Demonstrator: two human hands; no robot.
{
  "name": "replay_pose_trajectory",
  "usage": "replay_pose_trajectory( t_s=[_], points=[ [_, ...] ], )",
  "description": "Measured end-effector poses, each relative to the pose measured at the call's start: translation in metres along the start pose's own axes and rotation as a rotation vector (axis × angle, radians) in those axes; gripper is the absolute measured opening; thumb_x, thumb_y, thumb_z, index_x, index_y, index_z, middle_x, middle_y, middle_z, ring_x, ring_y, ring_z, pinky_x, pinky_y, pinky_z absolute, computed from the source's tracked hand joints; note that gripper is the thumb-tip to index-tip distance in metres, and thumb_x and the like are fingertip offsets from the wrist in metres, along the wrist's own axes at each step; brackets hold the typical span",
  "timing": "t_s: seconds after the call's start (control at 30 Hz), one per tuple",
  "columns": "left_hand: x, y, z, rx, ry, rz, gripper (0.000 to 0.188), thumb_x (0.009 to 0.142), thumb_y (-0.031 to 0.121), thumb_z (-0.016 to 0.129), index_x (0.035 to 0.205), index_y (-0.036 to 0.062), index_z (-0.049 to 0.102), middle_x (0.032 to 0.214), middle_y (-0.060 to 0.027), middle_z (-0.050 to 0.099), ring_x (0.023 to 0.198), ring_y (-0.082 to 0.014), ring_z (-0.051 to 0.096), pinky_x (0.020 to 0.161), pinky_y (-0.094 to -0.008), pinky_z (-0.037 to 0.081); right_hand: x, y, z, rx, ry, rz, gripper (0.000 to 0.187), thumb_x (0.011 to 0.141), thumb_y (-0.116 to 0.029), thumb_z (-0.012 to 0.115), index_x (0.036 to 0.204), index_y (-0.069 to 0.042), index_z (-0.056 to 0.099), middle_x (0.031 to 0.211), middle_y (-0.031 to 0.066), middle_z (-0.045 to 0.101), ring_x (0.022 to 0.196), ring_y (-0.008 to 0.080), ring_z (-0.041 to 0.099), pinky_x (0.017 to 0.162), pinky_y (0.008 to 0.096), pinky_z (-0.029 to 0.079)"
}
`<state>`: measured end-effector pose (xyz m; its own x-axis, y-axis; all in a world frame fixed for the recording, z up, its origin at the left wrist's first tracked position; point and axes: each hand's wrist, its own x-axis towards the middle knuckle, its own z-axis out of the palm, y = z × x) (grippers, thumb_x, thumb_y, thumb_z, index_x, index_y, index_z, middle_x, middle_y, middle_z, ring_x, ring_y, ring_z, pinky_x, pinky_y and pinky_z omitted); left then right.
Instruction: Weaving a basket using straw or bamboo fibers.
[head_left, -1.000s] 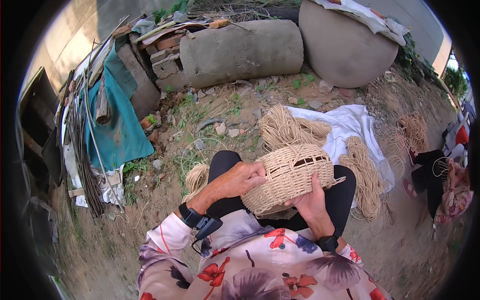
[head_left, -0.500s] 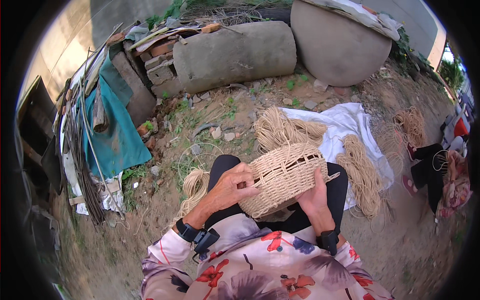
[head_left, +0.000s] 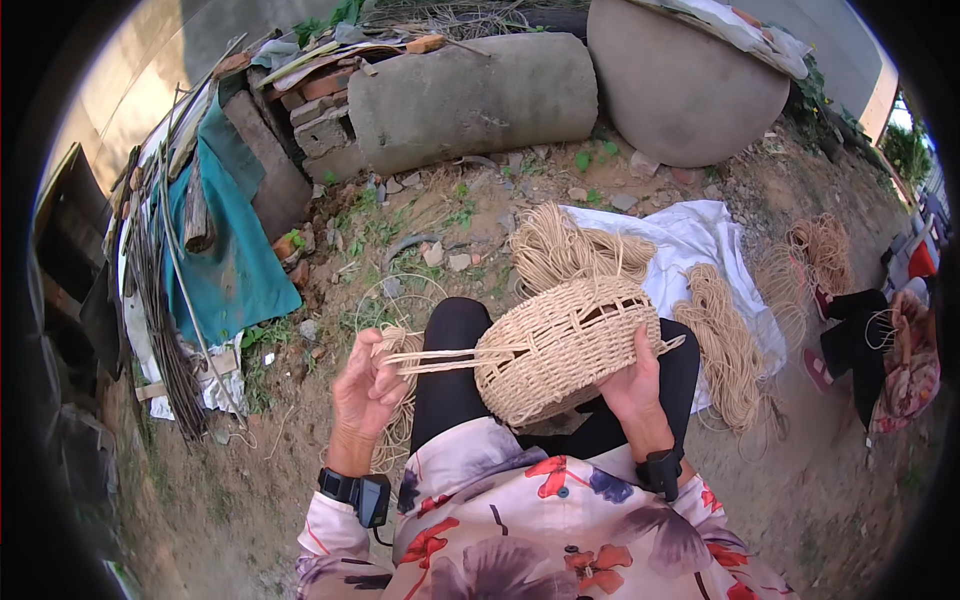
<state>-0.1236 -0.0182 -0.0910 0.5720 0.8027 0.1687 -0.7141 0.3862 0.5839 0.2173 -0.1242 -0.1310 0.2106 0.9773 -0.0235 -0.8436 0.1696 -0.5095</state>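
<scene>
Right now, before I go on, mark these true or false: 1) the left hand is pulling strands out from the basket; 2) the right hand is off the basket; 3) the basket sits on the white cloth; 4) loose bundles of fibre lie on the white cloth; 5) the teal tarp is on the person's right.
1) True: the left hand grips pale strands stretched out from the basket.
2) False: the right hand holds the basket's side.
3) False: the basket rests on the person's lap, above the black trousers; the white cloth lies beyond it.
4) True: bundles of fibre lie on the cloth.
5) False: the teal tarp is on the person's left.
</scene>
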Motion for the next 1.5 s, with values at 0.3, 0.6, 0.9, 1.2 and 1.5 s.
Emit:
replay_pose_trajectory(
  t_s=[0.3, 0.6, 0.9, 1.2, 1.5],
  points=[
    [-0.157, 0.163, -0.172, 0.917, 0.983, -0.216, 0.037, 0.096, 0.039, 0.049, 0.090, 0.0075, 0.068, 0.055, -0.0024, 0.056, 0.042, -0.0135, 0.047, 0.039, -0.0288, 0.037, -0.012, -0.009, -0.028, -0.278, -0.307, 0.321, 0.046, 0.092, -0.031, 0.060, 0.127, -0.003, 0.048, 0.109, 0.0145, 0.064, 0.083, 0.0216, 0.066, 0.068, 0.0326, 0.055],
    [0.020, -0.017, 0.015, 1.806, 0.176, 0.278, 0.016, 0.084, 0.017, 0.065, 0.087, 0.0037, 0.058, 0.079, -0.0118, 0.057, 0.076, -0.0295, 0.058, 0.068, -0.0382, 0.046, 0.014, 0.046, -0.038, -0.339, -0.130, 0.172, 0.039, 0.090, -0.014, 0.063, 0.125, -0.003, 0.052, 0.120, 0.0096, 0.059, 0.106, 0.0219, 0.058, 0.092, 0.0392, 0.049],
    [0.026, -0.071, 0.046, 1.484, 0.050, 0.081, 0.013, 0.089, 0.012, 0.061, 0.093, 0.0017, 0.054, 0.073, -0.0148, 0.061, 0.065, -0.0303, 0.062, 0.059, -0.0387, 0.048, 0.027, 0.069, -0.053, -0.010, -0.143, 0.307, 0.043, 0.089, -0.017, 0.066, 0.126, -0.007, 0.050, 0.123, 0.0052, 0.056, 0.112, 0.0181, 0.053, 0.098, 0.0373, 0.046],
    [0.039, -0.085, 0.057, 1.636, -0.024, 0.328, 0.008, 0.082, 0.004, 0.063, 0.081, -0.0001, 0.057, 0.073, -0.0149, 0.061, 0.065, -0.0296, 0.062, 0.059, -0.0369, 0.048, 0.027, 0.077, -0.044, -0.170, -0.175, 0.196, 0.038, 0.091, -0.028, 0.061, 0.121, -0.005, 0.054, 0.121, 0.0075, 0.059, 0.106, 0.0199, 0.058, 0.094, 0.0384, 0.048],
    [0.045, -0.083, 0.057, 1.553, 0.020, 0.244, 0.011, 0.079, 0.004, 0.065, 0.080, -0.0007, 0.055, 0.071, -0.0142, 0.060, 0.065, -0.0303, 0.063, 0.058, -0.0382, 0.048, 0.013, 0.075, -0.067, -0.102, -0.336, 0.248, 0.033, 0.095, -0.021, 0.057, 0.123, -0.006, 0.051, 0.122, 0.0065, 0.056, 0.112, 0.0168, 0.053, 0.099, 0.0345, 0.042]
  ],
)
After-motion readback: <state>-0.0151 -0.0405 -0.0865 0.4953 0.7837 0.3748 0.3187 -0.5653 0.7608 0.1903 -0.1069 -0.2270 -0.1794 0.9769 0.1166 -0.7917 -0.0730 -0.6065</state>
